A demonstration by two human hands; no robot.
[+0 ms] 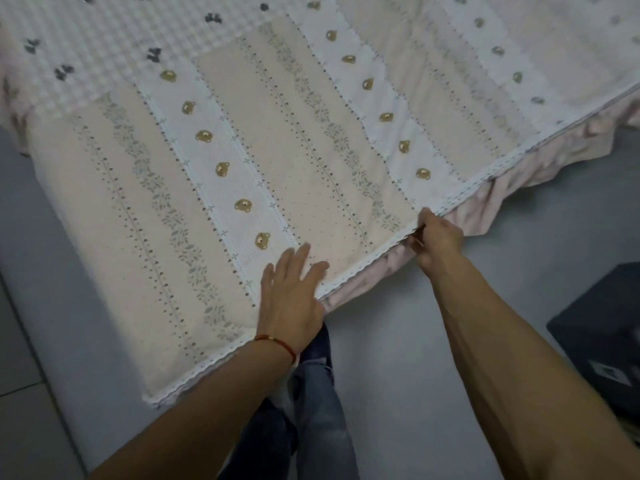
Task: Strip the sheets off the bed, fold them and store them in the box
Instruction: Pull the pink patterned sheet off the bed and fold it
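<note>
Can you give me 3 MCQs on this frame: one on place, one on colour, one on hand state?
1. Where is the dark box?
A. On the bed
B. On the floor at the right
C. Under the left arm

2. What colour is the bracelet on the left wrist?
A. Red
B. Blue
C. Green

3. What is the right hand doing?
A. Hanging idle
B. Lying flat on the sheet
C. Gripping the sheet's lace edge

Answers:
1 B: the box sits on the grey floor at the frame's right edge.
2 A: a red cord circles the wrist.
3 C: its fingers curl round the trim at the bed's edge, while the left hand lies flat on the sheet.
</note>
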